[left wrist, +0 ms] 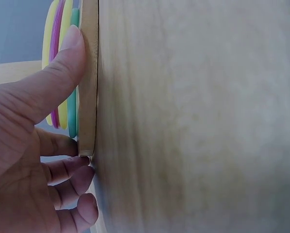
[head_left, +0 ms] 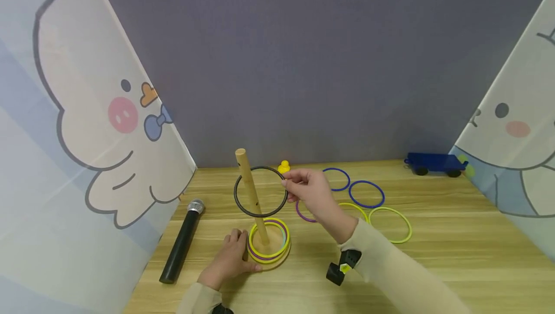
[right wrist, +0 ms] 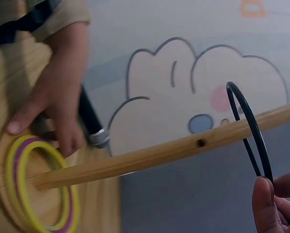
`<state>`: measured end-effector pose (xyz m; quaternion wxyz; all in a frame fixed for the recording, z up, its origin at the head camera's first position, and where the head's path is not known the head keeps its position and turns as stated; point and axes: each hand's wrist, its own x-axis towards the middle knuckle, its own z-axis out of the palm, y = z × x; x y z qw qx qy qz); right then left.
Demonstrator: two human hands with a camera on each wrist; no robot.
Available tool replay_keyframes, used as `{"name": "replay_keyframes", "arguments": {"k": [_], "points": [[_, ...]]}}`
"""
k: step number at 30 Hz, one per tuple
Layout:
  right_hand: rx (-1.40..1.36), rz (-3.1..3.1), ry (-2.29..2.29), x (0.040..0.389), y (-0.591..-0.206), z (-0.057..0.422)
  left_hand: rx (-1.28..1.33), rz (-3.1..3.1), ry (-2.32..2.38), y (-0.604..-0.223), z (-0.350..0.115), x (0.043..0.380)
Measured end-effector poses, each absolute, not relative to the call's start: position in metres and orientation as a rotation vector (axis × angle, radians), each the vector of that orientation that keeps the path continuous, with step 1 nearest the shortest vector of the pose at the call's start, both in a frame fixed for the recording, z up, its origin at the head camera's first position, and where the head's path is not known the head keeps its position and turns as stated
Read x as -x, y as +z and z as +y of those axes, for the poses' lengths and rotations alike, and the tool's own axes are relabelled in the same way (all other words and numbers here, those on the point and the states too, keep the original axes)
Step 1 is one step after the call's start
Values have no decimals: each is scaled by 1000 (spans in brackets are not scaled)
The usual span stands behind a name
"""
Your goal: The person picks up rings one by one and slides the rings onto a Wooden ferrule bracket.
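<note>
In my right hand [head_left: 313,193], thumb and fingertips pinch the edge of a black ring [right wrist: 259,141]. The ring encircles the upper part of an upright wooden peg [head_left: 249,184] without resting on the base. My left hand [head_left: 229,260] holds the side of the stand's round wooden base [left wrist: 88,77], the thumb along one side and the fingers round another. Around the foot of the peg lies a stack of rings: yellow, a purple ring [left wrist: 54,58], another yellow and a teal ring [left wrist: 72,114] lowest.
Right of the stand lie loose rings: a blue ring [head_left: 366,207], another blue, purple, yellow and a lime ring [head_left: 407,226]. A microphone [head_left: 182,244] lies left of my left hand. A yellow rubber duck [head_left: 284,167] and a blue toy wagon [head_left: 436,162] stand near the back wall.
</note>
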<state>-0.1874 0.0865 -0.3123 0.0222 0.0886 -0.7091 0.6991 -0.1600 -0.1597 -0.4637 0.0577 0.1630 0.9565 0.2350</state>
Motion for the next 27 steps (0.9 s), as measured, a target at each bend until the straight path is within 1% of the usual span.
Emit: {"name": "replay_keyframes", "arguments": {"k": [6,16,22,27], "points": [[-202,-2316,2126,192,-356,84,-500,2916,715,-464,-161,161],[-230,-2449,2058,194,-423,79,-500,2925,724,-465,-160,161],[-191,-2477,2058,195,-450,76,-513,2924,712,-464,-160,161],[-198,-2475,2061,196,-464,75,-521,2914,704,-464,-160,160]]}}
